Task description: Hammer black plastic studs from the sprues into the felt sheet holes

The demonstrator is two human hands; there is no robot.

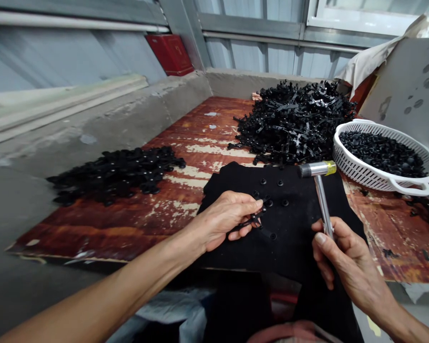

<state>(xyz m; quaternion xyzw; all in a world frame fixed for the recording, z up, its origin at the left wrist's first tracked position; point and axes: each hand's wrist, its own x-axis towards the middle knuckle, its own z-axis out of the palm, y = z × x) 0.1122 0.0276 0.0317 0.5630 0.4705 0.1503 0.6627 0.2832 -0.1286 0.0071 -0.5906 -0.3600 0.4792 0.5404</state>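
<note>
My left hand [232, 216] is closed on a small black linkage piece [252, 220], holding it low over a black cloth [232, 252]. Around its fingertips, several round black caps [285, 203] lie on the cloth. My right hand [343, 252] grips a mallet [322, 200] by its metal handle. The mallet stands upright, its head above the cloth's right side, with a dark face to the left and a yellow one to the right. My left fingers hide part of the black piece.
Behind the cloth rises a big heap of black linkage parts [293, 124]. A white basket [364, 178] of black caps stands at the right. Flat black pieces [117, 174] are piled at the left on the worn red-brown tabletop [136, 233]. A red box [169, 55] sits on the back-left ledge.
</note>
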